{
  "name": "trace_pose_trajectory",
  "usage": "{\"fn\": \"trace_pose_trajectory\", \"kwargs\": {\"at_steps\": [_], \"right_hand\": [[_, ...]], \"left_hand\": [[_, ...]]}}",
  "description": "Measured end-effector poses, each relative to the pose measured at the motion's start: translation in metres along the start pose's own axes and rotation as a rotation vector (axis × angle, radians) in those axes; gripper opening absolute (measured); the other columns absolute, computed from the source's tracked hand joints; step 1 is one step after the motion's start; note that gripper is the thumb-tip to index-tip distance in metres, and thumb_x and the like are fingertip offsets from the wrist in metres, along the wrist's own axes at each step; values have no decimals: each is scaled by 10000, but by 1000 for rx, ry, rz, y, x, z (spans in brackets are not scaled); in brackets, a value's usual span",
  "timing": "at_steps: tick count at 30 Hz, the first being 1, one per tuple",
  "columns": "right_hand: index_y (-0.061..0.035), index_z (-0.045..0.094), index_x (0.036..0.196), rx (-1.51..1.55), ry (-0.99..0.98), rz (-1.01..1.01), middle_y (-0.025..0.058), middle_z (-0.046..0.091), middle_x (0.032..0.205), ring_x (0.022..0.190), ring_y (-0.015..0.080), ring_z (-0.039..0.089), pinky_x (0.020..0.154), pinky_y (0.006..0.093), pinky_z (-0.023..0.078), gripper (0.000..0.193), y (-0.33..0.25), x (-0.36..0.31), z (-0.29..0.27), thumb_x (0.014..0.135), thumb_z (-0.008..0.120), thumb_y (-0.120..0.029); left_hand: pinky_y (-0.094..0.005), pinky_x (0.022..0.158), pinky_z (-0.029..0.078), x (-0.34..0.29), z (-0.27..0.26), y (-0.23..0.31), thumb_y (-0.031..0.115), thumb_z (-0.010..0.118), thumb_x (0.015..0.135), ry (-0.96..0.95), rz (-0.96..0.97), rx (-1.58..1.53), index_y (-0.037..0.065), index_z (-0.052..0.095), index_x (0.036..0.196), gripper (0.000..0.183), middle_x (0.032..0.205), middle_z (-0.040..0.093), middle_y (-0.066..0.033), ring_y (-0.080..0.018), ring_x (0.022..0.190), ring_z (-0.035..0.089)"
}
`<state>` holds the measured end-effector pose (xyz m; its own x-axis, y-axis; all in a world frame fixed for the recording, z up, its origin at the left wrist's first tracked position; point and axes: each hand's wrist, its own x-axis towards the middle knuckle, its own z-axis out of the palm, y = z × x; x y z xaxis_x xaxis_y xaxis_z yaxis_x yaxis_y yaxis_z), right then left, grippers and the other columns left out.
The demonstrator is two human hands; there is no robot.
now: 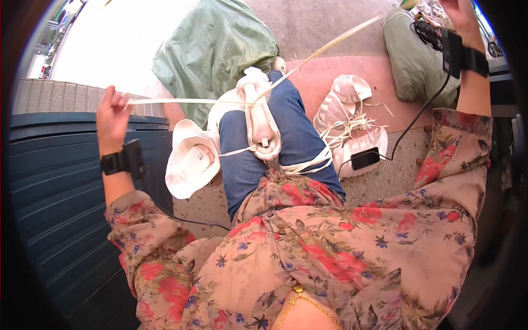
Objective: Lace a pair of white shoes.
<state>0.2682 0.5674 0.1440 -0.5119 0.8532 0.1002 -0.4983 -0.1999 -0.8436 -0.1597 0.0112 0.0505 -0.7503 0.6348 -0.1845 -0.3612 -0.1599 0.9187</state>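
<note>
My left hand [113, 118] is raised at the left, fingers pinched on one end of a pale flat shoelace [181, 101]. That lace runs taut to a white shoe [264, 126] on my lap between my thighs. From the shoe, another length of lace [324, 48] stretches up to the right and stops, in view, short of my right hand [462, 19]. The upper edge cuts off this hand's fingers, so what they hold is hidden. A thin tie [235, 152] crosses my left thigh beside the shoe, and a bundle of white laces [311, 165] lies over my right thigh.
A white shoe-like piece [192, 159] sits left of my legs. More white shoes [344, 102] with tangled laces lie at the right, near a black phone-like device [365, 158] with a cable. Green sacks [220, 44] stand ahead; a dark blue ribbed panel [82, 176] is at left.
</note>
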Motion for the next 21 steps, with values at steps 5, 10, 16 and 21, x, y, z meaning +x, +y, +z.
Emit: {"fn": "trace_pose_trajectory", "kwargs": {"at_steps": [5, 10, 16, 21], "right_hand": [[1, 580, 922, -359, 400, 93, 72, 592, 805, 621, 132, 540, 679, 294, 515, 112, 81, -50, -135, 837, 540, -60], [-54, 610, 1007, -847, -84, 330, 0, 590, 774, 638, 49, 513, 613, 205, 451, 229, 225, -150, -23, 853, 569, -218], [-39, 638, 839, -1179, -889, 133, 120, 610, 877, 895, 279, 562, 757, 372, 447, 175, 361, -248, 72, 805, 515, -158], [-82, 656, 759, -1458, -704, -36, 96, 584, 871, 893, 282, 529, 734, 444, 417, 170, 376, -244, 95, 749, 496, -140]], "left_hand": [[-318, 541, 324, -23, -225, 38, 328, 391, 918, 661, -19, -95, 149, 490, 842, 219, 549, 288, 41, -104, 486, 328], [-263, 496, 304, -1, -107, -52, 414, 355, 923, 548, -205, 87, 100, 476, 947, 337, 539, 285, 71, -64, 443, 294], [-252, 565, 449, -16, 42, -186, 167, 579, 839, -71, -367, 212, 25, 589, 867, 145, 749, 602, -41, -112, 590, 536], [-199, 607, 419, -37, 79, -217, 160, 557, 838, -233, -452, 489, 12, 601, 888, 163, 764, 608, -21, -72, 602, 497]]}}
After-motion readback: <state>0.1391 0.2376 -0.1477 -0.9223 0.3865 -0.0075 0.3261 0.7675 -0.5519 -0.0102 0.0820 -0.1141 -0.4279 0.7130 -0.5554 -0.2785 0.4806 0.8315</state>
